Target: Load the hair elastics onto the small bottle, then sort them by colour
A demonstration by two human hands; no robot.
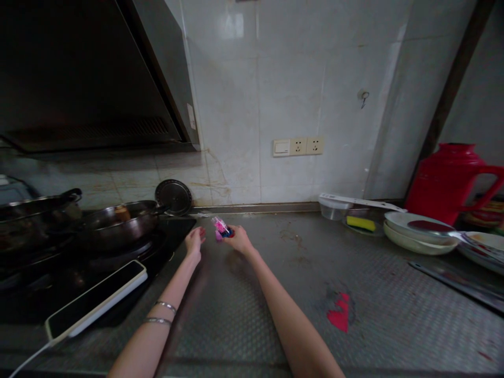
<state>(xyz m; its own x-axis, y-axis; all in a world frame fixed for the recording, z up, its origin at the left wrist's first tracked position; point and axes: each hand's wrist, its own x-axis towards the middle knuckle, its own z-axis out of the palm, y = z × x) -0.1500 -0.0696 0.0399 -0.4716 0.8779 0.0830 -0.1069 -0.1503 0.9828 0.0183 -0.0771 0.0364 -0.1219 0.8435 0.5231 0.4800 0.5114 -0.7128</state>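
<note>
My right hand [239,240] is closed around a small bundle of pink, purple and dark blue pieces with a shiny clear wrapper [220,229]; its exact kind is too small to make out. The bundle is at the back of the metal counter [236,320], close to the wall. To its left, my left hand [193,240] is apart from it, fingers loosely spread and holding nothing, beside the edge of the black stove [173,236].
A pan [118,231] and a pot [35,220] stand on the stove, with a phone [96,299] in front. A torn red scrap [340,313] lies at right. Farther right are a yellow sponge [361,224], bowls [419,242], a knife [457,283] and a red thermos jug [443,184].
</note>
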